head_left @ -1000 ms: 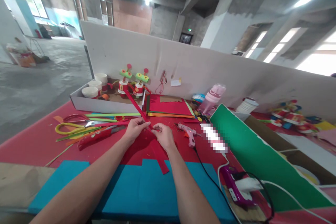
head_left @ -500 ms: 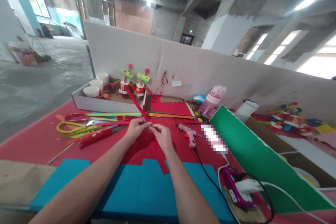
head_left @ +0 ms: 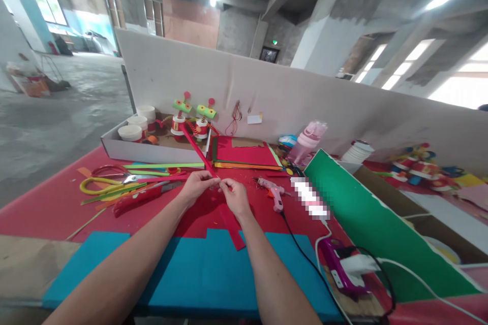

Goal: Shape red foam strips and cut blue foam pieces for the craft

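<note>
Both my left hand [head_left: 199, 186] and my right hand [head_left: 233, 194] pinch red paper strips just above the red tabletop, fingertips almost meeting. One red paper strip [head_left: 198, 151] runs up and away from the fingers toward the white box. Another red strip [head_left: 232, 229] slants down toward me beside my right wrist, its end over the blue sheet [head_left: 190, 274]. Where the strips meet is hidden by my fingers. To the right of my right hand lies a pink glue gun [head_left: 275, 194]. Left of my left hand are scissors [head_left: 110, 179] with yellow and red handles.
A white box [head_left: 152, 151] holds paper cups and paper-cup figures [head_left: 178, 125]. Behind my hands lie red sheets [head_left: 240, 153]. A pink bottle [head_left: 308, 141], a green board [head_left: 377, 223] and a purple power strip [head_left: 345, 269] with cables stand on the right.
The view has shifted slightly. My hands stay together on the red strips; the right fingers have moved a little closer to the left ones.
</note>
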A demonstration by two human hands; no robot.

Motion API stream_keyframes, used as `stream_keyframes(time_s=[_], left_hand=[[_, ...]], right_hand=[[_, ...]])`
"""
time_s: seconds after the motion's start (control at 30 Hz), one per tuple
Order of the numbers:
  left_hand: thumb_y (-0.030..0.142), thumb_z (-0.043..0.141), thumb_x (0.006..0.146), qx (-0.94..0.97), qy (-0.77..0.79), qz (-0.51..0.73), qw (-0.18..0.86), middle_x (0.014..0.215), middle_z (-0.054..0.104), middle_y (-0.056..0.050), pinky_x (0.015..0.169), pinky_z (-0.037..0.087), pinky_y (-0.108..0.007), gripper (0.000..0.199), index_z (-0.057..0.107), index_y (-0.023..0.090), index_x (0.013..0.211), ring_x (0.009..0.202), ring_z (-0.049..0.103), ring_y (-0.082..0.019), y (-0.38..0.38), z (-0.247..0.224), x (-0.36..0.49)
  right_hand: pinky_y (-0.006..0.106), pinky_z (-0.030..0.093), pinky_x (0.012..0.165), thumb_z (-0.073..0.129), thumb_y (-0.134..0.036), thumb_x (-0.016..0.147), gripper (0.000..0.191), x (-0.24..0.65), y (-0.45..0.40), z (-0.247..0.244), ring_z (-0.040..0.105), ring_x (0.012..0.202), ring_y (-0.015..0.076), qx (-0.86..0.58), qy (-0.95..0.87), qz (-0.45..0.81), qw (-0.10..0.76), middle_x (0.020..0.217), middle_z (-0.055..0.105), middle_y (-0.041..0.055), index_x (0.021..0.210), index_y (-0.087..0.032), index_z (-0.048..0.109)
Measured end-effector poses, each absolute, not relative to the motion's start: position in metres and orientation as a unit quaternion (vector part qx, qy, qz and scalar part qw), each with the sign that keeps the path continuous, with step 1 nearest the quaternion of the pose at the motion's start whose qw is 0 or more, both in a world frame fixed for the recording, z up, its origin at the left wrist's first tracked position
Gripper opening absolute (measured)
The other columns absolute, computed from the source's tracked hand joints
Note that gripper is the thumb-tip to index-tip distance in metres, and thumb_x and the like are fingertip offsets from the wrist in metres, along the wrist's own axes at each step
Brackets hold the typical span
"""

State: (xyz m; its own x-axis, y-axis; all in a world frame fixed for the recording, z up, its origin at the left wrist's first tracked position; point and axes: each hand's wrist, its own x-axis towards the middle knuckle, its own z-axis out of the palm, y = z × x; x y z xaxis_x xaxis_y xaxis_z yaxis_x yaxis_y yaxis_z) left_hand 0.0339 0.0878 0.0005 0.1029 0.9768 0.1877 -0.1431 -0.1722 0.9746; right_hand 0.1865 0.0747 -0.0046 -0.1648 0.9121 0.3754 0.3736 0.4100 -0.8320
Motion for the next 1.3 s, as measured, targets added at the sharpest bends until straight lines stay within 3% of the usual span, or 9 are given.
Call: stream_keyframes(time_s=[0.2, 0.37, 0.73, 0.97, 1.3], left_hand=[[0.040, 0.077, 0.063, 0.530, 0.446, 0.569, 0.444, 0.048, 0.058, -0.001, 0.052, 0.037, -0.024, 0.032, 0.061, 0.015, 0.051, 0.049, 0.050, -0.011, 0.0903, 0.0018, 0.0281], [0.040, 0.076, 0.062, 0.508, 0.441, 0.587, 0.450, 0.046, 0.055, 0.001, 0.051, 0.035, -0.023, 0.034, 0.058, 0.015, 0.049, 0.047, 0.046, -0.009, 0.0906, 0.0046, 0.0257], [0.039, 0.077, 0.060, 0.475, 0.442, 0.602, 0.465, 0.045, 0.054, 0.002, 0.052, 0.035, -0.022, 0.033, 0.057, 0.015, 0.049, 0.046, 0.045, -0.008, 0.0919, 0.0016, 0.0278], [0.039, 0.077, 0.061, 0.464, 0.447, 0.608, 0.464, 0.046, 0.053, 0.002, 0.050, 0.034, -0.022, 0.033, 0.056, 0.015, 0.050, 0.046, 0.044, -0.008, 0.0915, 0.0016, 0.0267], [0.040, 0.078, 0.060, 0.470, 0.445, 0.606, 0.462, 0.045, 0.054, 0.002, 0.049, 0.033, -0.023, 0.034, 0.056, 0.015, 0.050, 0.046, 0.044, -0.009, 0.0929, -0.0016, 0.0292]], right_hand=[[0.031, 0.048, 0.080, 0.059, -0.032, 0.084, 0.017, 0.1835, 0.0723, -0.0037, 0.066, 0.085, 0.0213, -0.451, -0.719, 0.261, 0.460, 0.091, 0.073, 0.0045, 0.093, -0.022, 0.070], [0.036, 0.047, 0.087, 0.062, -0.030, 0.084, 0.018, 0.1835, 0.0718, -0.0039, 0.066, 0.092, 0.0241, -0.467, -0.716, 0.231, 0.466, 0.098, 0.073, 0.0076, 0.095, -0.022, 0.072], [0.030, 0.049, 0.078, 0.054, -0.023, 0.089, 0.021, 0.1826, 0.0714, -0.0070, 0.066, 0.083, 0.0203, -0.465, -0.728, 0.181, 0.470, 0.088, 0.072, 0.0084, 0.095, -0.018, 0.073], [0.031, 0.048, 0.085, 0.065, -0.029, 0.083, 0.025, 0.1799, 0.0679, -0.0045, 0.064, 0.092, 0.0215, -0.463, -0.729, 0.169, 0.475, 0.097, 0.070, 0.0095, 0.105, -0.018, 0.070], [0.030, 0.047, 0.079, 0.058, -0.025, 0.088, 0.021, 0.1778, 0.0696, -0.0086, 0.063, 0.085, 0.0212, -0.462, -0.740, 0.134, 0.471, 0.089, 0.069, 0.0097, 0.101, -0.016, 0.072]])
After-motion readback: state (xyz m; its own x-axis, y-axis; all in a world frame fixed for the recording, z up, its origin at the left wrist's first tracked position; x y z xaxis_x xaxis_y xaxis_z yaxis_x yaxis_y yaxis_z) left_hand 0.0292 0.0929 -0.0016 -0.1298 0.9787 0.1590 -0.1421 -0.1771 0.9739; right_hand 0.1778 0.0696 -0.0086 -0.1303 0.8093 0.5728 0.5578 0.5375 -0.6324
